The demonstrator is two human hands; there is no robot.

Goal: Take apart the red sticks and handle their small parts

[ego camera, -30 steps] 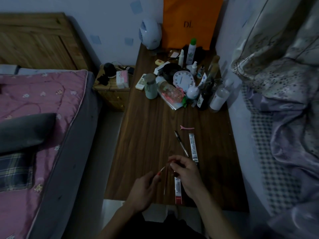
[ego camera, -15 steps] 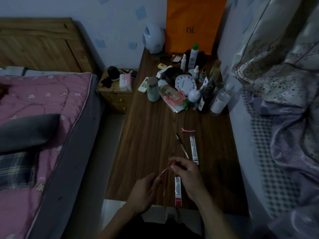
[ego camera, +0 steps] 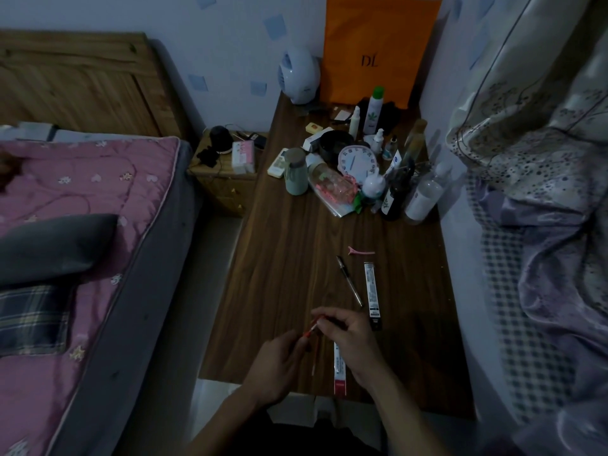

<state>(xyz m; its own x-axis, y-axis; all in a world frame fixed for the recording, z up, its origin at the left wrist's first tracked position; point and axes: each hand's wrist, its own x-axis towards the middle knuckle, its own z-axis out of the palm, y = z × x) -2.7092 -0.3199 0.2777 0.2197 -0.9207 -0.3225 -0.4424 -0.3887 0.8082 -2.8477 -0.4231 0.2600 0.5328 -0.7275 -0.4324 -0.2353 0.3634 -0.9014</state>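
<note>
I am seeing both hands working low over the near end of the dark wooden table (ego camera: 279,274). The right hand (ego camera: 352,337) is curling its thumb and forefinger round the upper end of a thin red-tipped stick (ego camera: 311,330), likely a pen refill; its other fingers are folded loosely. The left hand (ego camera: 276,366), at 7 o'clock from the right, is pinching the stick's lower red tip between fingertips. The light is too dim for me to tell how firmly either hand is pinching. The stick is slanting between the two hands, just above the tabletop. A second thin pale refill (ego camera: 314,363) is lying on the table just below the hands. At 5 o'clock from the stick, a narrow white-and-red packet (ego camera: 339,373) is lying near the table edge, partly under the right wrist. At 1 o'clock, a dark pen (ego camera: 349,281) is lying beside a long black-and-white packet (ego camera: 372,294), the two nearly parallel. Further along at 12 o'clock a pink hair clip (ego camera: 361,251) is resting alone. The far end is carrying a clutter of bottles, a round white clock (ego camera: 357,162) and a pale green tumbler (ego camera: 295,176), with an orange paper bag (ego camera: 378,47) standing against the wall. At 9 o'clock from the table a bed with a pink quilt (ego camera: 82,192) is lying alongside.
</note>
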